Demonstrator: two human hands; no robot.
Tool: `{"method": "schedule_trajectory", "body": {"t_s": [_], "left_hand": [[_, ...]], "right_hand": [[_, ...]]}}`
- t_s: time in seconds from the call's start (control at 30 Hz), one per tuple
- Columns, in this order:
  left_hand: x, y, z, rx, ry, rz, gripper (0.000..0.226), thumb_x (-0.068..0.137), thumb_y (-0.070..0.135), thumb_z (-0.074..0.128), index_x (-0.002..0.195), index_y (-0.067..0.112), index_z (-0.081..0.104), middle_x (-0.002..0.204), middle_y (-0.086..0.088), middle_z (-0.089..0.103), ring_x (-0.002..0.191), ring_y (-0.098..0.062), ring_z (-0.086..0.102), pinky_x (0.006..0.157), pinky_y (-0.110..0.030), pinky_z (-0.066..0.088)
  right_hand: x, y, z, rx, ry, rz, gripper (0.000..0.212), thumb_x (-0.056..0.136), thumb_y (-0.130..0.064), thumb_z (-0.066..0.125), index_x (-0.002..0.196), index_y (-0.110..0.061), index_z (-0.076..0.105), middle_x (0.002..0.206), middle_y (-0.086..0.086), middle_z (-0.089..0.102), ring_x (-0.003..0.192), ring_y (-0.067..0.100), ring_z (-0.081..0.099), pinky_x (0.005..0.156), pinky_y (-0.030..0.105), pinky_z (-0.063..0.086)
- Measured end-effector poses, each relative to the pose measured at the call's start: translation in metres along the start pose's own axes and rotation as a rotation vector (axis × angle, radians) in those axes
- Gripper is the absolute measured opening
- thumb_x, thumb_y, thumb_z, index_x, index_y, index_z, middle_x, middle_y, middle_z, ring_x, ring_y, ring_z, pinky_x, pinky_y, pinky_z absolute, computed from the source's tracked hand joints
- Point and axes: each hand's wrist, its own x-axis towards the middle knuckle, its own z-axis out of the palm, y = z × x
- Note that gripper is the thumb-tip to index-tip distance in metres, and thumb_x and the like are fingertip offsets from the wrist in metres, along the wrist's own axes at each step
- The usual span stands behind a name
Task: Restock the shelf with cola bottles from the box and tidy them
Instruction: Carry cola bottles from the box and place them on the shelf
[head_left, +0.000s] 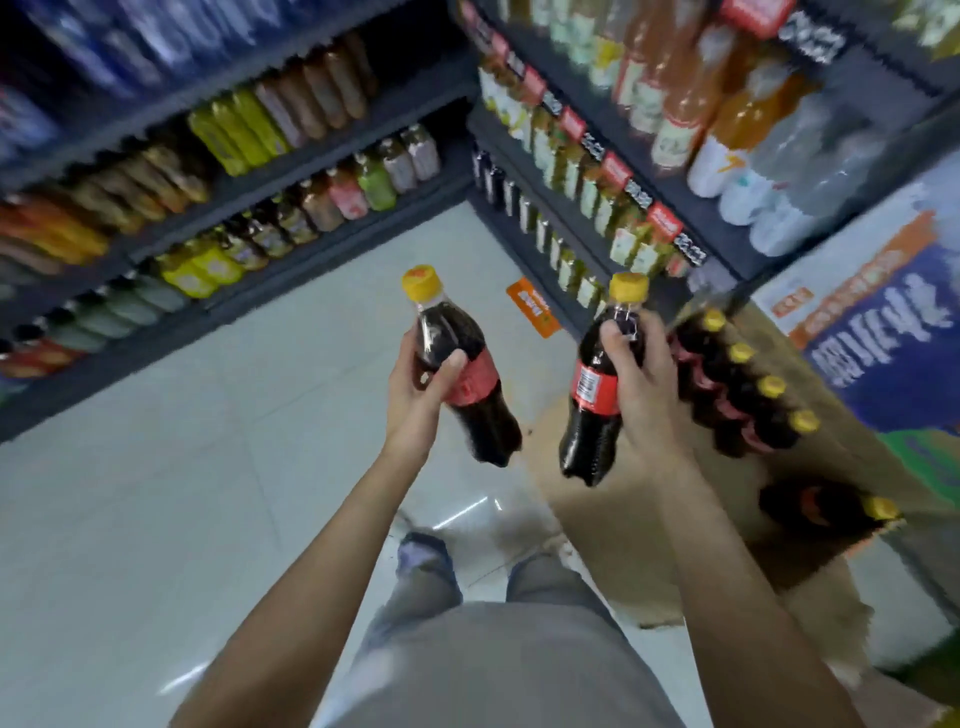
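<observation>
I hold two cola bottles with yellow caps and red labels above the floor. My left hand (421, 374) grips one cola bottle (470, 395), tilted with its cap up and to the left. My right hand (641, 374) grips the other cola bottle (592, 410), nearly upright. To the right, an open cardboard box (613, 499) on the floor holds a row of several more cola bottles (737, 395) and one lying bottle (826, 506). Dark cola bottles (491, 176) stand on the low shelf in the corner ahead.
Dark shelving full of drinks runs along the left (218, 197) and the right (623, 171), meeting in a corner. An orange sticker (534, 306) lies on the pale tiled floor (208, 441). A blue and orange carton (883, 322) stands behind the box. My legs and shoes are below.
</observation>
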Motion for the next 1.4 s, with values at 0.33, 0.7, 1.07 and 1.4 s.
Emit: {"method": "schedule_trajectory", "body": {"t_s": [0.33, 0.7, 1.07, 1.4], "left_hand": [[-0.002, 0.006, -0.266, 0.027, 0.248, 0.021, 0.05, 0.079, 0.04, 0.065, 0.123, 0.03, 0.044, 0.113, 0.003, 0.06, 0.103, -0.009, 0.06, 0.088, -0.023, 0.049], [0.069, 0.048, -0.531, 0.21, 0.611, 0.104, 0.06, 0.068, 0.054, 0.067, 0.116, 0.027, 0.045, 0.096, 0.019, 0.06, 0.085, 0.009, 0.058, 0.081, -0.026, 0.047], [0.221, 0.129, -0.765, 0.416, 0.887, 0.284, 0.068, 0.059, 0.05, 0.085, 0.113, 0.024, 0.053, 0.108, 0.006, 0.063, 0.104, -0.008, 0.06, 0.089, -0.02, 0.048], [0.376, 0.199, -0.964, 0.207, 1.155, 0.5, 0.065, 0.074, 0.038, 0.08, 0.126, 0.014, 0.051, 0.118, 0.004, 0.061, 0.112, -0.005, 0.056, 0.098, -0.026, 0.046]], "right_hand": [[-0.017, -0.021, 0.299, -0.166, -0.278, -0.169, 0.02, 0.092, -0.023, 0.059, 0.11, -0.015, 0.055, 0.098, -0.005, 0.059, 0.083, -0.008, 0.054, 0.076, 0.002, 0.037], [-0.005, -0.068, 0.594, -0.123, -0.612, -0.281, 0.015, 0.093, -0.024, 0.057, 0.107, -0.019, 0.052, 0.094, -0.018, 0.056, 0.086, -0.011, 0.053, 0.075, 0.009, 0.04], [0.081, -0.182, 0.879, 0.016, -0.872, -0.545, 0.03, 0.09, -0.043, 0.057, 0.11, -0.023, 0.048, 0.101, -0.015, 0.056, 0.094, -0.008, 0.053, 0.086, 0.015, 0.04], [0.109, -0.254, 1.09, 0.224, -0.634, -0.774, 0.028, 0.097, -0.034, 0.047, 0.121, -0.027, 0.034, 0.11, -0.017, 0.045, 0.102, -0.016, 0.046, 0.093, 0.007, 0.031]]}}
